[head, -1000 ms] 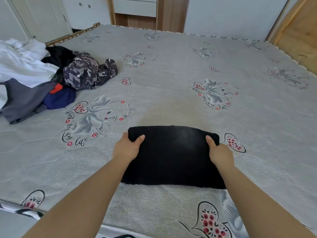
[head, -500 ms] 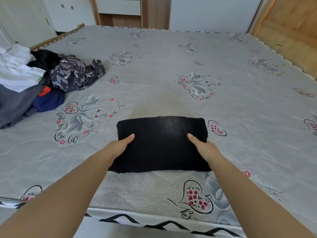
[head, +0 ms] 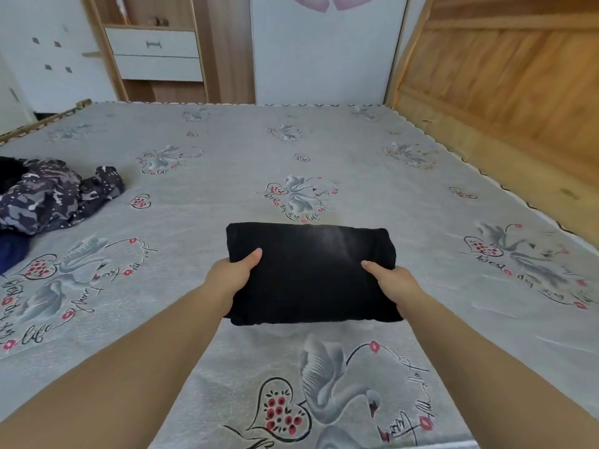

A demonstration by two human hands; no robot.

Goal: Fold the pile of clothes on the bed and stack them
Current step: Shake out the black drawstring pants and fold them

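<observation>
We observe a folded black garment (head: 311, 273) held over the middle of the bed (head: 405, 202), nearer the bed's near edge than its far edge. A faint shadow on the mattress cover just below the garment's near edge suggests it is lifted slightly; we cannot tell whether any part of it touches the cover.

The left hand (head: 231, 275) grips the garment's left edge, thumb laid on top and the remaining fingers out of sight beneath the cloth. The right hand (head: 393, 283) grips the right edge in the same way, thumb on top, fingers hidden under the fold. Both forearms reach in from the bed's near edge.

The garment's far edge is a rounded fold; its near edge shows stacked layers, reasonably even. The left and right edges are partly covered by the hands.

At the bed's left edge lies the unfolded pile (head: 48, 199): a camouflage-patterned piece on top, a dark blue item (head: 13, 251) below it towards the near side, and black cloth at the far side. The pile is well apart from the held garment.

The bed surface right of the garment runs bare to the right edge, where a wooden panel (head: 505, 92) rises directly alongside. The stretch between the garment and the far edge is likewise bare cover. Beyond the far edge stand a wardrobe door (head: 324, 59) and a drawer unit (head: 152, 53).
</observation>
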